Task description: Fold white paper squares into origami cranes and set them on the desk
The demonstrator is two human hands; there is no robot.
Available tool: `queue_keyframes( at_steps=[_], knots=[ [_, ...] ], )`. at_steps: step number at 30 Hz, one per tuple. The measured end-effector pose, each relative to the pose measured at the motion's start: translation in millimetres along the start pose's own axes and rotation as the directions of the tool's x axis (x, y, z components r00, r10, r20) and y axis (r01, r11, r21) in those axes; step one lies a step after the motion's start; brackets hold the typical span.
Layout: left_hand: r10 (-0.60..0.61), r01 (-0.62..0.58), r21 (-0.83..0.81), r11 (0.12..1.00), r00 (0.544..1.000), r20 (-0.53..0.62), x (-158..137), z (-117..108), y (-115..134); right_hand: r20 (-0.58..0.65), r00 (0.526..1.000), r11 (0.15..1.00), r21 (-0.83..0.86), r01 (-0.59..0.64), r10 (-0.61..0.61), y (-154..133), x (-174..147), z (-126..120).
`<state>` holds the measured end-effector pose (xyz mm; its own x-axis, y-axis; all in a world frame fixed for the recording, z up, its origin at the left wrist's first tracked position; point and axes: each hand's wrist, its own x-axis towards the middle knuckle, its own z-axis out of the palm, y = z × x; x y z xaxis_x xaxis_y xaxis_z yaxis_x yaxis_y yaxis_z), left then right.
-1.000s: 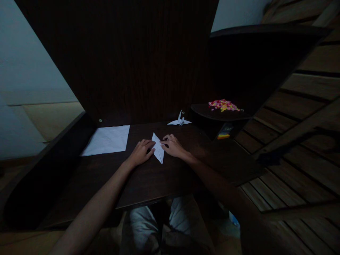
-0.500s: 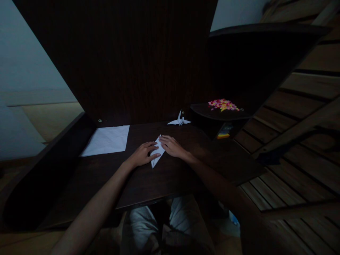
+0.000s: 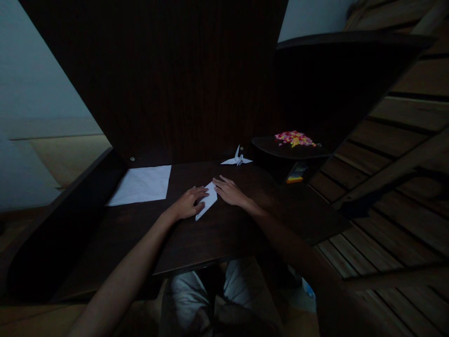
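Two bare hands, both yours, work at the centre of the frame on one folded white paper (image 3: 209,201). The paper lies on the dark desk (image 3: 203,245), slanting from lower left to upper right, its lower point clear of your fingers.

Your left hand (image 3: 187,204) rests palm down on the paper's left side; the thumb stands well apart from the fingers, leaving a wide gap with white paper showing between. Your right hand (image 3: 229,192) lies nearly flat at the paper's upper right, fingers extended, fingertips at its upper end. Neither hand is closed around the paper; whether the right thumb bears on it, you cannot tell from this view.

Left of centre you have a flat white sheet (image 3: 147,184). Above your right hand stands a folded paper bird (image 3: 238,160); right of it, small coloured pieces (image 3: 294,138) lie heaped on a shelf (image 3: 266,146).
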<state>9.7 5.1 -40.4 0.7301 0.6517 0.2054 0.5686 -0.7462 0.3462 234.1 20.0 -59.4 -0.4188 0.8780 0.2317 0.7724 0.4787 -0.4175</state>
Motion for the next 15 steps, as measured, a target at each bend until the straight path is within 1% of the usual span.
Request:
queue_keyframes(
  at_steps=[3,6,10,15],
  knots=[
    [-0.014,0.014,0.046,0.999,1.0,-0.01,0,-1,-3,-0.028,0.998,0.999,0.003,-0.051,0.051,0,0,-2],
    [-0.036,0.04,0.096,0.995,0.998,-0.045,0,-2,-9,-0.066,0.995,0.997,-0.009,-0.073,0.073,0,0,-4],
    [-0.05,0.063,0.124,0.99,0.993,-0.106,-2,-3,-13,-0.122,0.991,0.997,-0.041,-0.058,0.053,-1,-1,-6],
    [-0.123,0.132,0.108,0.985,0.989,-0.084,-3,-6,-7,-0.181,0.983,0.998,-0.061,-0.014,0.002,-1,0,-9]
  ],
)
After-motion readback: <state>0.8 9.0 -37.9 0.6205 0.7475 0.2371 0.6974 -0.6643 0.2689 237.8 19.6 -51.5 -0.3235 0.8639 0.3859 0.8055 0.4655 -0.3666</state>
